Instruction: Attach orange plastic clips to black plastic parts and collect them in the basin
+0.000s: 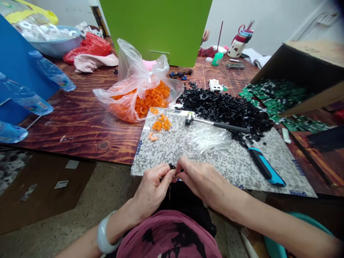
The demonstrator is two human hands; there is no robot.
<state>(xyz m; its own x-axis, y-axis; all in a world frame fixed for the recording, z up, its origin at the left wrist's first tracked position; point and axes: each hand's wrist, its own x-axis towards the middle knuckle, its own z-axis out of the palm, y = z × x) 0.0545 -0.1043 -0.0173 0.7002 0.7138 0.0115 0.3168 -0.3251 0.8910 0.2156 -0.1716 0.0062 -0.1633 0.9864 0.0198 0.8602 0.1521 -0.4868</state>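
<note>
My left hand [154, 182] pinches a small black plastic part [172, 166] just over the front edge of the speckled board [172, 154]. Fingertips of my right hand [199, 175] are closed against the same part from the other side; the fingers hide most of it. Beyond my hands lie a few orange plastic clips [161, 123] and a heap of thin clear or silvery pins [209, 138]. A small hammer [225, 125] rests across the board beside a large pile of black plastic parts [223, 105]. Blue-handled pliers [266, 166] lie to the right.
A clear bag of orange parts [150, 100] sits behind the board. At right, a cardboard box [303, 79] lies tipped with green circuit boards [271, 96] spilling out. Plastic bottles [51, 70] are at left. Behind a green panel [156, 28], another person's hand [205, 36] shows.
</note>
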